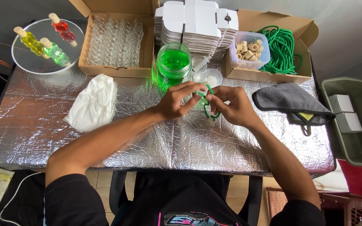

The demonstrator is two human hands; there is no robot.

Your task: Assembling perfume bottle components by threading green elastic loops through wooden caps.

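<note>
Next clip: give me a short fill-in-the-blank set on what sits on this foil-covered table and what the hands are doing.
1. Both hands, left hand and right hand, work a cord coloured ____.
2. The glass jar holds ____ liquid.
3. The grey cloth lies on the person's ____ side.
4. The round tray carries ____ small filled bottles.

Missing words: green; green; right; three

The cord (208,109) looped between the hands was bright green, like the liquid in the glass jar (173,63). The crinkled table cover (34,125) was silver; the folded cloth (290,100) was grey
</note>
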